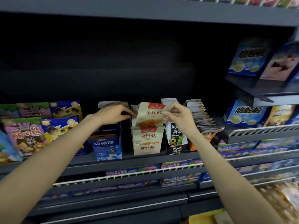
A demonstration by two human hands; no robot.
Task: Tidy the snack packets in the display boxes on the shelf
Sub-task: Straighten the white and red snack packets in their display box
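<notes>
A beige display box with red-labelled snack packets stands in the middle of the dark shelf. One beige packet is raised above the box, tilted. My right hand pinches its right edge. My left hand has curled fingers at the packet's left edge, above the blue display box. A black-and-white seaweed box stands right of the beige one, partly behind my right wrist. Further right, an orange box holds several packets fanned backward.
Colourful biscuit bags crowd the shelf's left end. Blue snack boxes lean on a higher shelf at the right, with more below. White wire rails front lower shelves of flat candy packs. The shelf's back is dark.
</notes>
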